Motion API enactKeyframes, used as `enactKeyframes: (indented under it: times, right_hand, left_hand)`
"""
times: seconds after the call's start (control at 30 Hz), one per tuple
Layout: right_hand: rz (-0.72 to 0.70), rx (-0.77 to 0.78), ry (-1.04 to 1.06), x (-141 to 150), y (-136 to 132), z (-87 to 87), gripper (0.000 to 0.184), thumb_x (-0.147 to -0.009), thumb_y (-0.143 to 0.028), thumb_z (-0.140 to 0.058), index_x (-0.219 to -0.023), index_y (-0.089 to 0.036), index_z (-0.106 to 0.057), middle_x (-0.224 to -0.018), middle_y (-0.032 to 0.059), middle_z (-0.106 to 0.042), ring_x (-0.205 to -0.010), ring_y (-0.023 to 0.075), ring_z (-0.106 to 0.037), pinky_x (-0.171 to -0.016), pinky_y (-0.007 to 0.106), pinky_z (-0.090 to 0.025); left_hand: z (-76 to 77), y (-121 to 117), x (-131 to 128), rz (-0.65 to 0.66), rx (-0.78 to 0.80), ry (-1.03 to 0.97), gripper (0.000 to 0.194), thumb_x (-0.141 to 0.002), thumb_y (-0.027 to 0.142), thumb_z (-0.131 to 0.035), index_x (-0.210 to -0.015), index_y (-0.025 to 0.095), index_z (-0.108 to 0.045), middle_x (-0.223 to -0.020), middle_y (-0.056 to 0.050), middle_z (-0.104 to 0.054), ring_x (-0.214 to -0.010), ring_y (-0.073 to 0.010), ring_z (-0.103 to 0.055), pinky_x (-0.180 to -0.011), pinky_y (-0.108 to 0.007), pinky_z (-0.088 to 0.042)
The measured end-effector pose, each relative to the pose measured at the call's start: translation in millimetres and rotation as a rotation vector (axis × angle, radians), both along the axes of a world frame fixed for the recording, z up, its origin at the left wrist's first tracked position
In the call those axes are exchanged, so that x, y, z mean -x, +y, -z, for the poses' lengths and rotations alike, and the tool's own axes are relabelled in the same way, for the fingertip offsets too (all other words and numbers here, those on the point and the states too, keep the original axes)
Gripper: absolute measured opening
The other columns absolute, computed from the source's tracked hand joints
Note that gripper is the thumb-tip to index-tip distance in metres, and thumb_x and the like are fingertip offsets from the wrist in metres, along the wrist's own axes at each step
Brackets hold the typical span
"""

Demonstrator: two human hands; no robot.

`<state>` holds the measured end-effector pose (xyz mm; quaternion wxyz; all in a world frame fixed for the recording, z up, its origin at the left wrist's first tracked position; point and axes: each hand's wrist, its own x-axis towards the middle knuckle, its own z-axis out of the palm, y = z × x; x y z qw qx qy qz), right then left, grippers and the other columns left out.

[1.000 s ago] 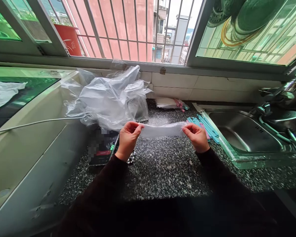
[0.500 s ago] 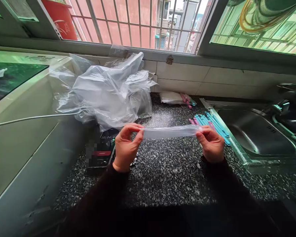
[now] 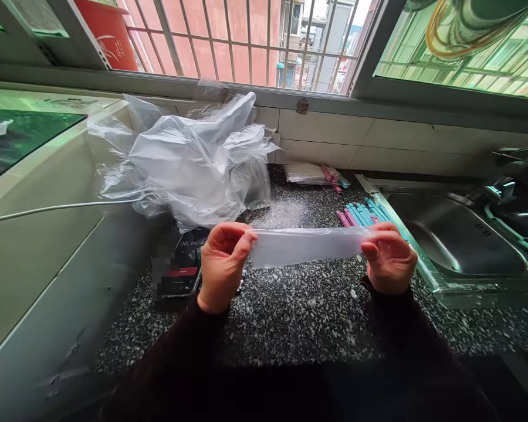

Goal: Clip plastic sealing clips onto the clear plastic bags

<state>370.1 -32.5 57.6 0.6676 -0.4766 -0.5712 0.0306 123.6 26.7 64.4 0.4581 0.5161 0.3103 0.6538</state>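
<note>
Stretched between my two hands is a narrow clear plastic bag (image 3: pixel 305 247), held above the speckled dark counter (image 3: pixel 299 316). My left hand (image 3: pixel 225 261) pinches its left end between thumb and fingers. At the other end, my right hand (image 3: pixel 389 258) is closed on the bag, with the fingertips partly behind the film. Just beyond the right hand lie several blue and pink plastic sealing clips (image 3: pixel 358 214). A phone (image 3: pixel 182 264) showing a timer sits left of my left hand, partly covered by it.
A big heap of crumpled clear plastic (image 3: pixel 189 164) fills the back left, with a white cable (image 3: pixel 61 209) running to it. A stack of flat bags (image 3: pixel 305 173) with clips lies by the tiled wall. The steel sink (image 3: pixel 462 234) is at right.
My hands have drawn slightly farther apart, the right one moving right. The bag is spread wider, its lower edge hanging lower than before.
</note>
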Motion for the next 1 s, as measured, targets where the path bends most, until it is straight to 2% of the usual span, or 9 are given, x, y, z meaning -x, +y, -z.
enactKeyframes:
  times: [0.1,0.2,0.3,0.37,0.43,0.53,0.63,0.9,1.0]
  right_hand:
    - [-0.039,0.051,0.023,-4,3,1.1,0.034,-0.068,-0.048,-0.067,-0.093,-0.026,-0.058,-0.086,0.0019,-0.052,-0.072,0.0143,-0.049,-0.064,0.028,-0.043]
    - [-0.130,0.238,-0.014,-8,7,0.8,0.047,-0.068,-0.055,-0.063,-0.105,-0.026,-0.058,-0.103,0.0054,-0.053,-0.087,0.0178,-0.051,-0.067,0.029,-0.044]
    - [-0.287,0.445,-0.022,-7,10,0.1,0.050,-0.068,-0.063,-0.058,-0.097,-0.023,-0.062,-0.105,0.0068,-0.054,-0.091,0.0205,-0.051,-0.069,0.030,-0.044]
    - [-0.388,0.536,0.006,-3,12,1.1,0.049,-0.067,-0.064,-0.057,-0.091,-0.021,-0.063,-0.095,0.0063,-0.056,-0.084,0.0193,-0.053,-0.066,0.029,-0.044]
    - [-0.443,0.575,0.038,2,13,3.1,0.038,-0.070,-0.056,-0.060,-0.080,-0.019,-0.062,-0.081,0.0036,-0.056,-0.073,0.0158,-0.051,-0.062,0.028,-0.042]
    - [-0.444,0.545,0.076,6,15,5.4,0.024,-0.074,-0.040,-0.063,-0.064,-0.018,-0.057,-0.069,0.0000,-0.050,-0.065,0.0121,-0.047,-0.059,0.025,-0.040]
    - [-0.412,0.496,0.096,5,14,4.7,0.021,-0.075,-0.034,-0.063,-0.063,-0.018,-0.055,-0.068,-0.0007,-0.049,-0.064,0.0112,-0.046,-0.058,0.025,-0.039]
    - [-0.358,0.544,0.001,-18,12,-2.7,0.029,-0.074,-0.042,-0.061,-0.060,-0.018,-0.054,-0.065,0.0001,-0.050,-0.061,0.0119,-0.048,-0.055,0.025,-0.041]
    - [-0.309,0.596,-0.085,-24,9,-9.0,0.031,-0.072,-0.049,-0.061,-0.073,-0.018,-0.060,-0.071,0.0019,-0.055,-0.063,0.0136,-0.051,-0.057,0.027,-0.044]
  left_hand:
    - [0.4,1,0,-0.010,0.016,0.019,0.008,-0.072,0.021,-0.063,-0.070,0.018,-0.056,-0.069,0.002,-0.058,-0.063,-0.0078,-0.053,-0.061,-0.020,-0.045]
    - [-0.2,2,2,0.020,0.035,0.013,0.008,-0.072,0.020,-0.063,-0.070,0.018,-0.055,-0.071,0.002,-0.058,-0.063,-0.0076,-0.053,-0.060,-0.020,-0.044]
    - [-3.0,2,3,0.080,0.031,-0.045,0.008,-0.073,0.019,-0.062,-0.069,0.018,-0.055,-0.069,0.002,-0.058,-0.059,-0.0068,-0.051,-0.057,-0.020,-0.043]
    - [-5.2,2,4,0.123,0.029,-0.077,0.009,-0.073,0.019,-0.062,-0.069,0.018,-0.055,-0.068,0.003,-0.057,-0.057,-0.0068,-0.051,-0.056,-0.020,-0.043]
    - [-6.6,2,4,0.154,0.039,-0.087,0.009,-0.072,0.020,-0.063,-0.068,0.018,-0.055,-0.067,0.003,-0.057,-0.056,-0.0068,-0.051,-0.055,-0.021,-0.043]
    - [-6.4,4,5,0.158,0.066,-0.076,0.009,-0.072,0.020,-0.063,-0.068,0.018,-0.055,-0.067,0.002,-0.057,-0.057,-0.0068,-0.051,-0.055,-0.020,-0.043]
    - [-3.4,6,5,0.159,0.107,-0.043,0.009,-0.071,0.021,-0.064,-0.070,0.017,-0.056,-0.065,0.002,-0.058,-0.058,-0.0070,-0.052,-0.057,-0.020,-0.043]
    - [2.9,9,3,0.186,0.151,-0.002,0.012,-0.071,0.023,-0.065,-0.072,0.016,-0.055,-0.063,0.004,-0.058,-0.058,-0.0061,-0.051,-0.058,-0.018,-0.041]
    - [0.3,8,2,0.163,0.150,0.064,0.012,-0.070,0.022,-0.065,-0.071,0.016,-0.055,-0.063,0.004,-0.057,-0.057,-0.0063,-0.051,-0.057,-0.018,-0.041]
